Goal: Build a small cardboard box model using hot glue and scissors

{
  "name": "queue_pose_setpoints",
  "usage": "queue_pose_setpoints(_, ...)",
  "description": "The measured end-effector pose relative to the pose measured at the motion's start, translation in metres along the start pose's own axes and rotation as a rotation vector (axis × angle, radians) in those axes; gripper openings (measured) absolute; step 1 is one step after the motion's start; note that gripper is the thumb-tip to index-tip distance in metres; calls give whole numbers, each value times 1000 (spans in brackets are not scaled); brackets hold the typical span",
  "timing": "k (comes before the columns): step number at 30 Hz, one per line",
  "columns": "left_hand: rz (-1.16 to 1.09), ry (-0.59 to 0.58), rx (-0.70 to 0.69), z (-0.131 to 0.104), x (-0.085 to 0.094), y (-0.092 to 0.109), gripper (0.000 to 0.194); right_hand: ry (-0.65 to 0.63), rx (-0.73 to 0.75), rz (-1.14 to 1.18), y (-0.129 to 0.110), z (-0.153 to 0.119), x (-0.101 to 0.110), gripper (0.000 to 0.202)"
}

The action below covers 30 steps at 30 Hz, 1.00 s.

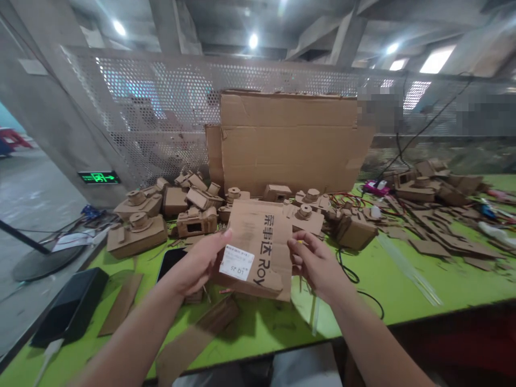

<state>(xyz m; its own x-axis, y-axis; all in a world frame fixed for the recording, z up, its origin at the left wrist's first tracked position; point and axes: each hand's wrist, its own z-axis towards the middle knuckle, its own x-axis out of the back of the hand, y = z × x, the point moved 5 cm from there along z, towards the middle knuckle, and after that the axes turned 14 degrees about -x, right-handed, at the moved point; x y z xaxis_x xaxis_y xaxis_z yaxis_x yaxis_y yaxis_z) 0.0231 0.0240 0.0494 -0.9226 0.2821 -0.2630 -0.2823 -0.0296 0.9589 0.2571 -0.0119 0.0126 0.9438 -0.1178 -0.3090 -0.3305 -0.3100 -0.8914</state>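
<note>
A brown cardboard box (252,244) with dark printed lettering and a white label (237,263) is held up over the green table (258,344). My left hand (205,260) grips its left side, fingers partly hidden behind it. At the right edge, my right hand (312,260) has its fingers closed; a small yellow bit shows at the fingertips, too small to name. Behind the box stand several cardboard toy cameras, one of them (137,234) at the left with a round lens piece on top. Loose cardboard strips (215,322) lie below the box.
A black device (72,306) with a white cable stands at the left. Large cardboard sheets (290,142) lean on a perforated metal screen (161,107). Cardboard scraps (447,231), clear plastic sticks (411,269) and a black cable (349,269) lie to the right.
</note>
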Motion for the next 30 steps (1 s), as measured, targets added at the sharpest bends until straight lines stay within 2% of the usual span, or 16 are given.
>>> queue_pose_setpoints(2,-28,-61,109,-3,-5,-8,42,-13,2,-12,1,-2,-2,50)
queue_pose_setpoints(4,-10,-35,140,-4,-4,-10,39,-5,17,-33,0,-5,-3,53)
queue_pose_setpoints(7,-16,28,95,-2,-2,-10,43,-49,58,-87,-1,-14,-9,62)
queue_pose_setpoints(11,-54,65,-26,1,1,-17,50,-245,25,-136,5,-28,-24,94)
queue_pose_setpoints(13,-55,57,-75,1,4,-23,51,-259,24,-175,8,-32,-28,110)
queue_pose_setpoints(15,-70,92,-102,0,9,-30,52,-227,61,-231,10,-34,-28,116)
queue_pose_setpoints(17,-75,102,-121,-1,13,-34,55,-186,100,-281,12,-34,-27,115)
queue_pose_setpoints(23,-71,18,-190,-5,22,-42,56,-126,172,-436,12,-38,-23,99)
queue_pose_setpoints(26,-39,30,-186,-8,29,-47,52,-110,200,-511,11,-44,-23,97)
queue_pose_setpoints(30,-22,110,-182,-14,36,-48,51,-82,204,-467,13,-48,-21,97)
